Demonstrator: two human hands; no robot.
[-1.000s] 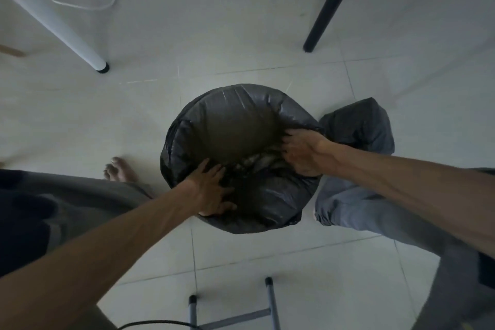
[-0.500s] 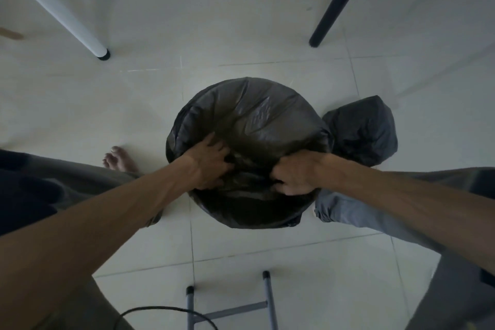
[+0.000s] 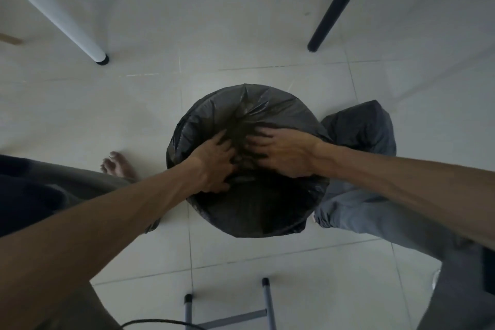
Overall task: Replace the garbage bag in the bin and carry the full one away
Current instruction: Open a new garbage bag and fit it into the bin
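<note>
The black garbage bag [image 3: 249, 115] lines the round bin [image 3: 251, 225] standing on the pale tiled floor [image 3: 241, 35], its plastic folded down over the rim and its loose middle creased where both hands press into the mouth. The left hand [image 3: 214, 166] and right hand [image 3: 284, 154] lie side by side on that plastic with fingers spread — open, pinching nothing. Just right of the bin sits a full dark bag [image 3: 367, 126] — a white table leg [image 3: 56, 13] and a black leg [image 3: 340, 0] stand farther off.
</note>
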